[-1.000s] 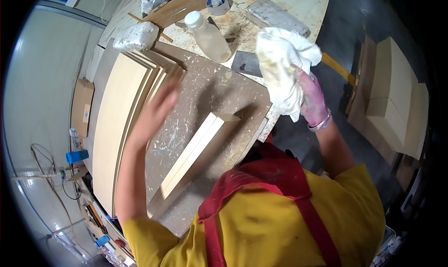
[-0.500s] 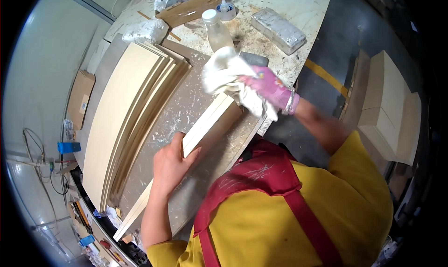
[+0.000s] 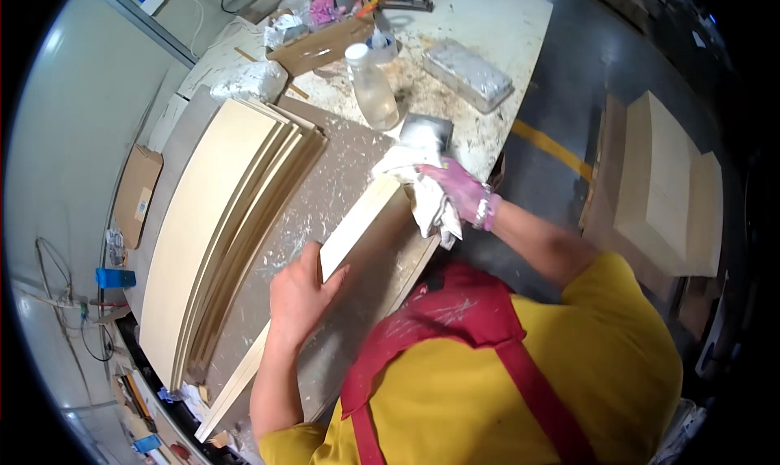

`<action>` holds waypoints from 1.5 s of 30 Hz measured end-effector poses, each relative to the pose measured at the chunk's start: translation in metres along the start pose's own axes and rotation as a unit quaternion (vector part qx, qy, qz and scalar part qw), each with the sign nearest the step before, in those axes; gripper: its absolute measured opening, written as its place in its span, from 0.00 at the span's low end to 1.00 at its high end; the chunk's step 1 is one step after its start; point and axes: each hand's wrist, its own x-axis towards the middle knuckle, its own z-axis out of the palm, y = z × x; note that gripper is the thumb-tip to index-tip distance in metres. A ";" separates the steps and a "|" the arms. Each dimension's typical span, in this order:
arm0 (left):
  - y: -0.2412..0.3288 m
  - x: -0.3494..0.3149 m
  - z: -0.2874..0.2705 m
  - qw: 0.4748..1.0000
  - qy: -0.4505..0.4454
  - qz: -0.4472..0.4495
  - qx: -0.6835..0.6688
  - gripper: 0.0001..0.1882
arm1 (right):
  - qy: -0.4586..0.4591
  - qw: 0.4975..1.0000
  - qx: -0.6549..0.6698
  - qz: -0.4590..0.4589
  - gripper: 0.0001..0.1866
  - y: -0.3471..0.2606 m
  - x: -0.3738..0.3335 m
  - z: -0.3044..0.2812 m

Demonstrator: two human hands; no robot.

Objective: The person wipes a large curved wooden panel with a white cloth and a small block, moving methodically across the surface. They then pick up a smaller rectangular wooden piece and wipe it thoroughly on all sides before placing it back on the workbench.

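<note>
My bare left hand is wrapped over the upper edge of a long pale wooden board, which stands on its narrow side across the bench. In my right hand, which wears a pink glove, is a bunched white cloth. The cloth lies against the far end of the board and covers its corner, with a loose part hanging down beside it. Just beyond the cloth is a flat grey piece. My right fingers are partly sunk in the cloth.
Stacked curved pale boards lie on the left of the bench. Farther back stand a clear bottle with a white cap, a wrapped block and a cardboard box of odds and ends. Large cartons sit off to the right.
My right hand has brought the cloth down onto the board's far end, uncovering more of the grey piece. My left hand keeps its hold. The whole view has shifted slightly.
</note>
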 end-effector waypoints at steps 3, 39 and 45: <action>-0.002 -0.007 -0.001 1.000 0.007 -0.008 -0.002 0.20 | -0.159 0.978 0.114 0.073 0.15 -0.051 -0.014 0.007; 0.011 0.006 0.003 0.997 -0.033 -0.075 -0.017 0.18 | -0.060 0.996 -0.055 0.046 0.14 0.086 -0.007 -0.020; -0.003 -0.004 0.002 0.996 -0.063 -0.066 0.007 0.24 | -0.117 0.874 0.472 -0.009 0.23 0.054 0.022 -0.135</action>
